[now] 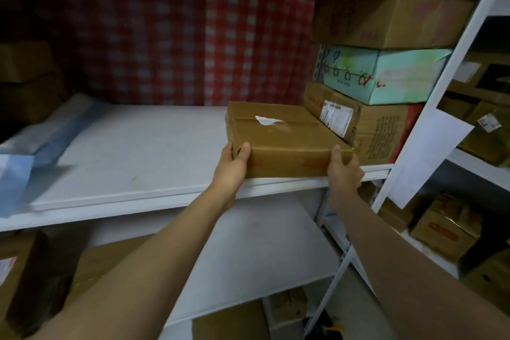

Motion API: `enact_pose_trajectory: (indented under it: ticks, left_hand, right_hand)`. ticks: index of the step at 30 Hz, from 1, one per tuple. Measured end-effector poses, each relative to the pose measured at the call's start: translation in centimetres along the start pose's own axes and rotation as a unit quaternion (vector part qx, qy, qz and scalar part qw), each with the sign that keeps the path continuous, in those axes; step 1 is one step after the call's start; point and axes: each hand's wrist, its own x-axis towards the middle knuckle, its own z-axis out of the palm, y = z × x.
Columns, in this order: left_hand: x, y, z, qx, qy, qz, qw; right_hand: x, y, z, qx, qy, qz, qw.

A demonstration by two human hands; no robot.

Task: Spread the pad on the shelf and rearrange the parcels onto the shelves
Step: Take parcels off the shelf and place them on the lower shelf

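Note:
A flat brown cardboard parcel [284, 135] with a torn white label lies on the white pad [138, 152] that covers the middle shelf. My left hand [234, 165] grips its near left corner, thumb on top. My right hand [345, 168] grips its near right corner. The parcel sits at the shelf's front right, beside a stack of three boxes [386, 77].
The stack has a brown box at the bottom, a pale green one [392, 74] in the middle and a large brown one on top. A blue-white plastic bag [41, 141] lies at the left. More cartons fill the lower shelf [248, 257] and the rack at right [469, 223]. A red checked cloth hangs behind.

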Motion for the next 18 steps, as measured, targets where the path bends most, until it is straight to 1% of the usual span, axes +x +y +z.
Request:
enact_pose_trajectory:
  ticks: [2, 5, 9, 11, 14, 17, 18]
  left_hand:
    - [-0.7, -0.3, -0.9, 0.014, 0.028, 0.005, 0.999]
    - [-2.9, -0.7, -2.2, 0.012, 0.07, 0.027, 0.997]
    - [-6.4, -1.5, -4.3, -0.041, 0.106, 0.04, 0.993]
    - [-8.0, -2.1, -5.5, -0.068, 0.114, 0.046, 0.99]
    - [-10.4, -3.9, -7.2, -0.068, 0.116, 0.053, 0.99]
    - [-12.0, -6.0, -8.6, -0.04, 0.102, 0.047, 0.993]
    - [-12.7, -7.3, -9.5, -0.028, 0.1, 0.03, 0.994]
  right_hand:
    - [-1.4, 0.4, 0.2, -0.006, 0.035, 0.011, 0.999]
    - [-3.9, 0.8, 0.1, 0.063, 0.079, 0.02, 0.995]
    - [-8.3, 1.5, -0.5, 0.145, 0.094, 0.001, 0.985]
    - [-10.5, 2.5, -0.6, 0.191, 0.081, 0.003, 0.978]
    - [-13.8, 5.1, -0.6, 0.238, 0.048, 0.06, 0.968]
    - [-15.9, 8.4, -0.3, 0.201, -0.005, 0.122, 0.972]
    - [-16.8, 9.7, 0.0, 0.188, -0.023, 0.147, 0.971]
